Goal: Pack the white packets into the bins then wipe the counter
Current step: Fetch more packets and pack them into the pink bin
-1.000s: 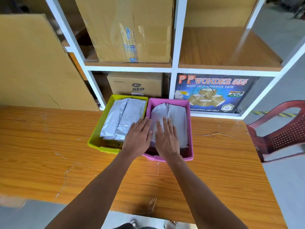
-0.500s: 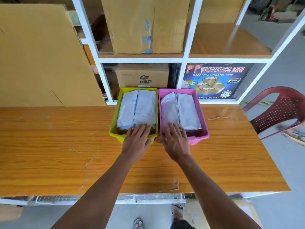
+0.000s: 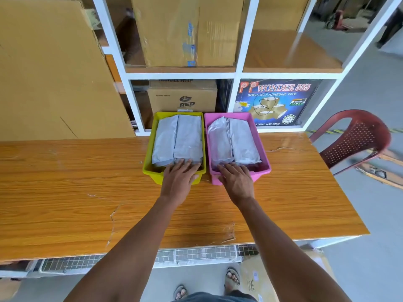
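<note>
Two bins stand side by side at the far edge of the wooden counter (image 3: 65, 192). The yellow bin (image 3: 150, 147) on the left holds white packets (image 3: 178, 138) lying flat. The pink bin (image 3: 265, 158) on the right holds more white packets (image 3: 235, 138). My left hand (image 3: 180, 178) lies over the yellow bin's near rim, fingers straight and touching the packets. My right hand (image 3: 236, 180) lies the same way over the pink bin's near rim, fingertips on its packets.
A white shelf unit (image 3: 237, 73) behind the counter holds cardboard boxes (image 3: 185, 29) and a tape carton (image 3: 274, 101). A large cardboard sheet (image 3: 50, 73) leans at the left. A red plastic chair (image 3: 357, 138) stands off the counter's right end.
Both hands slid back from the middle of the packets to the bins' near rims, and moved apart, one to each bin. The camera pulled back and shows more of the counter.
</note>
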Demonstrator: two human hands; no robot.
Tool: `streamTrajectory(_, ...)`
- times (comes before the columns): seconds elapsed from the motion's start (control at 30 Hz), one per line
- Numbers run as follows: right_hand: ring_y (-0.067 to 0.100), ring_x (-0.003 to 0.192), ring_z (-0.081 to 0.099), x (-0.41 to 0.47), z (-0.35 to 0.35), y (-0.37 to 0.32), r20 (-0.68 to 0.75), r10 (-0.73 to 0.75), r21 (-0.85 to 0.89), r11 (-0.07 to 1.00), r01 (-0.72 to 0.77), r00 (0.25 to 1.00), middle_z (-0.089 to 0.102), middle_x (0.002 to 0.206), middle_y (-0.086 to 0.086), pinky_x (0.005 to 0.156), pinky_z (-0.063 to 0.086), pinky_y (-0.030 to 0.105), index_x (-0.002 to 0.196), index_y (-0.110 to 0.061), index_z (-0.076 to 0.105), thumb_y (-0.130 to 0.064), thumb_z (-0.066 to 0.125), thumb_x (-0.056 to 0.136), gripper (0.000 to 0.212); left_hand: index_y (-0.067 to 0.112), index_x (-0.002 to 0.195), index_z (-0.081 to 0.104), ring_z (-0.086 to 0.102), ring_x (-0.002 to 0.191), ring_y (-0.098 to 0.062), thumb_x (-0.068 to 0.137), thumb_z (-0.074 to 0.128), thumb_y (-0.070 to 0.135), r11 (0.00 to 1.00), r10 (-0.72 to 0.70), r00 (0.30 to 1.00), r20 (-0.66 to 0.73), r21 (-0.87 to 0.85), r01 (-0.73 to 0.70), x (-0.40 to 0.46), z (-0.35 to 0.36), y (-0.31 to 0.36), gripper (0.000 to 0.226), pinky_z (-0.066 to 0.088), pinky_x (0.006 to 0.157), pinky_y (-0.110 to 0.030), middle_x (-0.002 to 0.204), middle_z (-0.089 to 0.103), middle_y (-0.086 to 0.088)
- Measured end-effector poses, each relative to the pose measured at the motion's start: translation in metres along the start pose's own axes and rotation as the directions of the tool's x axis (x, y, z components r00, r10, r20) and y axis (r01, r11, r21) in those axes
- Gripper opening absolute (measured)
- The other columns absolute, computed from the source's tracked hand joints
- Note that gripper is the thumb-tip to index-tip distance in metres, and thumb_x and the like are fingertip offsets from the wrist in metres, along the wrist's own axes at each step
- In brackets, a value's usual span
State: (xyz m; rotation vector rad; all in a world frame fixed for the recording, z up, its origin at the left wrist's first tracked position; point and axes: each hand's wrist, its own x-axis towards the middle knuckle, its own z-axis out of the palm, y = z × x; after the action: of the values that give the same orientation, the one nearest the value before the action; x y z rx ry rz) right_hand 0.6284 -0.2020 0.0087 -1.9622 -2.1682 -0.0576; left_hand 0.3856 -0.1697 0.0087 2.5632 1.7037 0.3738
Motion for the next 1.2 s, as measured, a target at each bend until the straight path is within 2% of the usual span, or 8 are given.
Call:
streamTrajectory(0.1, 0.026, 0.135, 0.059, -0.001, 0.0, 0.001, -0.041, -0.021, 0.015, 1.0, 0.022, 0.999, 0.069, 0.138, 0.0, 0.112, 0.044, 0.046, 0.138, -0.028, 0.067, -0.051, 0.038, 0.105, 0.05, 0.039, 0.151, 0.055, 0.043, 0.152, -0.027, 0.109, 0.049, 0.044, 1.0, 0.006, 1.0, -0.023, 0.0, -0.006, 0.001, 0.002, -0.001, 0.043, 0.032, 0.116, -0.052, 0.158, 0.054, 0.004)
streamTrajectory(0.33, 0.03, 0.141, 0.056, -0.005, -0.001, 0.008, -0.095, -0.029, 0.015, 0.999, 0.031, 0.995, 0.066, 0.143, 0.002, 0.101, 0.05, 0.046, 0.14, -0.027, 0.066, -0.049, 0.04, 0.106, 0.049, 0.04, 0.149, 0.056, 0.037, 0.155, -0.023, 0.108, 0.021, 0.054, 1.0, 0.021, 0.998, -0.052, 0.022, -0.02, 0.001, 0.001, 0.004, 0.056, 0.029, 0.12, -0.054, 0.159, 0.052, 0.007)
streamTrajectory(0.47, 0.03, 0.145, 0.051, -0.007, 0.0, 0.019, -0.072, -0.025, 0.005, 1.0, 0.025, 0.997, 0.064, 0.147, 0.004, 0.102, 0.049, 0.046, 0.144, -0.029, 0.063, -0.042, 0.057, 0.106, 0.041, 0.041, 0.148, 0.057, 0.036, 0.156, -0.024, 0.108, 0.021, 0.054, 0.999, 0.027, 0.998, -0.053, 0.018, -0.027, 0.003, 0.004, 0.012, 0.055, 0.031, 0.119, -0.056, 0.159, 0.052, 0.008)
streamTrajectory(0.6, 0.031, 0.146, 0.049, -0.014, -0.005, 0.028, -0.07, -0.01, 0.004, 1.0, 0.011, 0.997, 0.063, 0.148, 0.004, 0.104, 0.049, 0.046, 0.145, -0.029, 0.063, -0.042, 0.058, 0.105, 0.042, 0.041, 0.147, 0.059, 0.034, 0.157, -0.025, 0.111, 0.03, 0.049, 0.998, 0.056, 0.997, -0.062, 0.01, -0.056, 0.006, 0.007, 0.027, 0.046, 0.029, 0.12, -0.056, 0.159, 0.051, 0.008)
streamTrajectory(0.7, 0.032, 0.147, 0.049, -0.021, -0.008, 0.035, -0.072, 0.006, 0.002, 1.0, -0.006, 0.997, 0.062, 0.149, 0.006, 0.107, 0.049, 0.047, 0.146, -0.029, 0.062, -0.043, 0.05, 0.108, 0.042, 0.039, 0.147, 0.059, 0.033, 0.157, -0.026, 0.111, 0.043, 0.045, 0.997, 0.076, 0.996, -0.056, -0.004, -0.076, 0.007, 0.008, 0.039, 0.04, 0.027, 0.122, -0.056, 0.16, 0.051, 0.006)
streamTrajectory(0.83, 0.033, 0.149, 0.045, -0.032, -0.009, 0.044, -0.054, 0.051, -0.001, 0.999, -0.051, 0.997, 0.059, 0.152, 0.006, 0.116, 0.043, 0.049, 0.148, -0.029, 0.06, -0.054, 0.028, 0.107, 0.057, 0.038, 0.146, 0.06, 0.034, 0.157, -0.028, 0.109, 0.046, 0.043, 0.993, 0.114, 0.991, -0.063, -0.019, -0.115, 0.008, 0.013, 0.058, 0.04, 0.03, 0.12, -0.058, 0.159, 0.052, 0.004)
streamTrajectory(1.0, 0.034, 0.151, 0.043, -0.048, -0.014, 0.061, -0.056, 0.098, -0.02, 0.995, -0.1, 0.994, 0.057, 0.154, 0.007, 0.12, 0.037, 0.052, 0.148, -0.028, 0.06, -0.055, 0.028, 0.107, 0.058, 0.037, 0.148, 0.059, 0.031, 0.158, -0.029, 0.109, 0.05, 0.041, 0.986, 0.16, 0.985, -0.062, -0.027, -0.162, 0.01, 0.019, 0.086, 0.04, 0.029, 0.122, -0.058, 0.161, 0.049, 0.004)
streamTrajectory(1.2, 0.038, 0.149, 0.044, -0.068, -0.02, 0.095, -0.074, 0.128, -0.024, 0.991, -0.13, 0.989, 0.057, 0.154, 0.009, 0.12, 0.038, 0.056, 0.148, -0.026, 0.06, -0.05, 0.033, 0.105, 0.056, 0.039, 0.145, 0.061, 0.028, 0.159, -0.024, 0.108, 0.05, 0.041, 0.976, 0.212, 0.974, -0.08, -0.036, -0.215, 0.016, 0.028, 0.12, 0.039, 0.021, 0.126, -0.055, 0.161, 0.05, 0.008)
